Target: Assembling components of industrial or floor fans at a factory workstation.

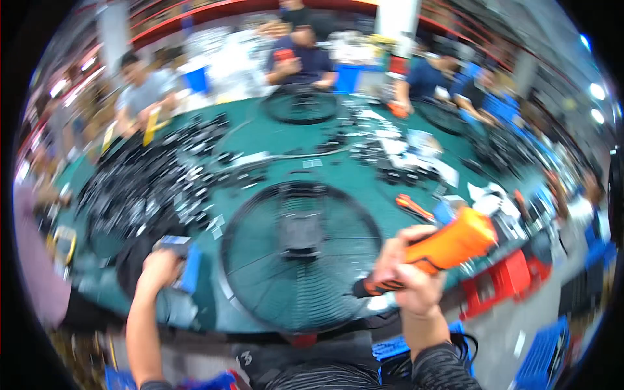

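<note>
Your right hand (416, 273): clasping orange tool (458, 240), near right. Your left hand (162, 266): at blue box (190, 268), near left; grip unclear. Round black wire guard (302, 234): near centre. Apparent step: fetching; next calls for aligning tool.

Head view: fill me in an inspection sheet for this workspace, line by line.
Surface: green tabletop, heavily occupied, bare in patches.
Things in work: black round fan guard lying flat, dark boxy hub near its middle.
Clutter: heap of small black parts at left; white and black pieces beyond the guard at right; orange-handled tool lying loose.
Hands: right hand grips an orange-and-black handheld tool; left hand is at a blue box, grip unclear.
Cables: pale line across the table, perhaps a cable; blurred.
Surroundings: co-workers around the table, red bin at lower right.
</note>
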Action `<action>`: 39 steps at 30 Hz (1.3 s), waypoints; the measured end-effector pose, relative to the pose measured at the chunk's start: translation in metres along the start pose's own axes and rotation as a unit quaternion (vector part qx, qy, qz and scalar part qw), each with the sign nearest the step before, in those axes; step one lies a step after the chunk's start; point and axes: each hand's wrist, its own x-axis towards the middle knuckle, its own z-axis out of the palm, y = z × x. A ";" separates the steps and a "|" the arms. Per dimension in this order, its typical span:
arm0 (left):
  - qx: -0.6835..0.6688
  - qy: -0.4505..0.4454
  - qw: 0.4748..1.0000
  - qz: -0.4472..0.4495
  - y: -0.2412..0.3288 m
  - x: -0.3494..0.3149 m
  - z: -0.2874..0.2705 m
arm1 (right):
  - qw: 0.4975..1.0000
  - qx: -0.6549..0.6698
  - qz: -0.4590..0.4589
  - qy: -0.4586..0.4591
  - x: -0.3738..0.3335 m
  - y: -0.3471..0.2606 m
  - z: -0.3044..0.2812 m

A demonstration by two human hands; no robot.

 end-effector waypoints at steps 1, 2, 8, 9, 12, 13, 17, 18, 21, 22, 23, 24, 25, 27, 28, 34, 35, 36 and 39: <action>-0.017 0.055 0.998 0.004 -0.002 0.013 0.017 | 1.000 -0.005 -0.013 -0.005 0.000 -0.006 -0.008; -0.017 0.040 0.998 0.036 0.013 0.016 0.003 | 1.000 0.001 -0.019 -0.002 -0.003 -0.011 -0.021; -0.283 0.170 0.939 0.101 0.006 0.005 0.001 | 0.997 0.056 -0.049 0.015 -0.009 -0.025 -0.027; -0.370 0.169 0.905 0.127 0.007 0.009 0.004 | 0.996 0.071 -0.052 0.018 -0.006 -0.026 -0.021; -0.558 -0.025 0.823 0.105 0.140 -0.022 -0.061 | 0.985 0.151 -0.080 0.036 -0.003 -0.023 -0.008; -0.578 -0.083 0.795 0.163 0.155 -0.022 -0.061 | 0.980 0.173 -0.089 0.044 -0.003 -0.024 -0.004; -0.676 -0.177 0.683 0.212 0.229 -0.027 -0.055 | 0.964 0.220 -0.138 0.058 -0.004 -0.021 0.002; -0.676 -0.180 0.683 0.212 0.239 -0.029 -0.054 | 0.964 0.221 -0.141 0.055 -0.005 -0.021 0.000; -0.746 -0.206 0.608 0.179 0.256 -0.026 -0.050 | 0.953 0.235 -0.174 0.077 -0.005 -0.024 -0.004; -0.763 -0.217 0.582 0.179 0.258 -0.023 -0.048 | 0.954 0.228 -0.180 0.077 -0.006 -0.025 -0.008; -0.779 -0.228 0.557 0.179 0.261 -0.021 -0.046 | 0.954 0.225 -0.182 0.080 -0.007 -0.026 -0.011; -0.786 -0.231 0.548 0.167 0.262 -0.022 -0.042 | 0.955 0.219 -0.182 0.079 -0.009 -0.023 -0.011; -0.786 -0.234 0.548 0.166 0.261 -0.022 -0.038 | 0.957 0.214 -0.181 0.078 -0.011 -0.021 -0.012; -0.803 -0.256 0.520 0.138 0.263 -0.023 -0.034 | 0.958 0.206 -0.181 0.080 -0.012 -0.019 -0.013; -0.802 -0.261 0.519 0.138 0.266 -0.023 -0.034 | 0.960 0.199 -0.180 0.080 -0.013 -0.021 -0.014; -0.816 -0.277 0.503 0.065 0.275 -0.031 -0.037 | 0.963 0.202 -0.167 0.059 -0.015 -0.024 -0.024; -0.786 -0.224 0.567 0.102 0.280 -0.031 -0.036 | 0.963 0.212 -0.157 0.059 -0.014 -0.025 -0.027; -0.749 -0.166 0.628 0.131 0.284 -0.030 -0.036 | 0.963 0.216 -0.151 0.056 -0.011 -0.027 -0.029; -0.709 -0.204 0.630 0.245 0.315 -0.004 -0.047 | 0.973 0.154 -0.163 0.052 -0.009 -0.042 -0.049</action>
